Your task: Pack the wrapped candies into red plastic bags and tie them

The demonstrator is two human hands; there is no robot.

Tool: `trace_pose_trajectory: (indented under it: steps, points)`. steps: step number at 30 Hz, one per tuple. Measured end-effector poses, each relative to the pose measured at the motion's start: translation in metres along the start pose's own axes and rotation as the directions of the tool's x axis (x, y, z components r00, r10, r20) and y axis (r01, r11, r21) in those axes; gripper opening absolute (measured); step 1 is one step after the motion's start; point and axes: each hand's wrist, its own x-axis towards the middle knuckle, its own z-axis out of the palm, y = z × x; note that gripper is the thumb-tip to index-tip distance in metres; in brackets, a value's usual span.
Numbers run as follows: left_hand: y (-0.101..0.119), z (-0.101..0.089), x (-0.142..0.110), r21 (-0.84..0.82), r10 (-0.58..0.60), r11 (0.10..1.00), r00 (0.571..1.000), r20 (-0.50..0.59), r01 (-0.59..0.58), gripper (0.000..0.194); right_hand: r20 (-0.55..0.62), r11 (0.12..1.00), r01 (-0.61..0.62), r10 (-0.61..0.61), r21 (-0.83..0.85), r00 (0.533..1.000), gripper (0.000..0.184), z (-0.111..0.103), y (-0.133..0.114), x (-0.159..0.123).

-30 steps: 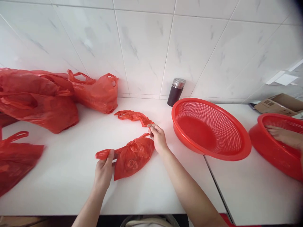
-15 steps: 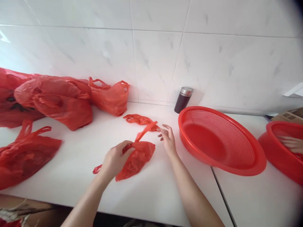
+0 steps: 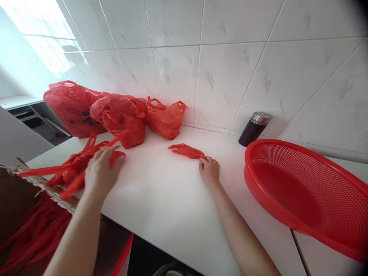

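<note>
My left hand [image 3: 102,168] is over the left end of the table, its thumb spread away from the curved fingers. Around and behind it are crumpled red plastic bags [image 3: 69,172]; some of their strips are smeared by motion. Farther right, my right hand [image 3: 210,170] pinches the near end of a small crumpled red plastic bag [image 3: 186,150], which lies flat on the white table [image 3: 161,191]. The tips of the right fingers are partly hidden.
Full red bags [image 3: 120,119] stand against the tiled wall. A dark flask [image 3: 254,129] and a large red plastic basket [image 3: 287,191] are on the right. Below the table's left edge, an open cardboard box [image 3: 57,201] holds more red plastic.
The view has swung left. My left hand has carried the red bag from the table's middle to the left pile and opened. My right hand has closed on the small bag's end.
</note>
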Motion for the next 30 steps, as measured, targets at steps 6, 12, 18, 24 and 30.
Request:
trace_pose_trajectory:
  steps: [6, 12, 18, 24, 30]
  points:
    - [0.043, 0.090, -0.050, -0.418, 0.145, 0.908, 0.899, 0.412, 0.046, 0.040, -0.029, 0.975, -0.009, 0.015, 0.221, 0.999, 0.031, -0.037, -0.038, -0.024]
    - [0.082, 0.118, -0.068, -0.659, 0.220, 0.688, 0.778, 0.588, 0.303, 0.045, 0.212, 0.792, -0.158, 0.037, 0.590, 0.977, 0.028, -0.068, -0.071, -0.078]
    - [0.063, 0.122, -0.058, -0.727, 0.118, 0.503, 0.797, 0.593, 0.467, 0.033, 0.143, 0.634, -0.243, 0.206, 0.734, 0.968, 0.015, -0.083, -0.049, -0.088]
    - [0.031, 0.122, -0.057, -0.767, -0.020, 0.387, 0.836, 0.548, 0.512, 0.035, 0.092, 0.555, -0.273, 0.331, 0.786, 0.939, 0.018, -0.078, -0.029, -0.078]
    - [0.037, 0.115, -0.067, -0.773, -0.038, 0.400, 0.852, 0.523, 0.492, 0.031, -0.195, 0.840, -0.069, 0.204, 0.538, 0.959, 0.005, -0.090, -0.058, -0.090]
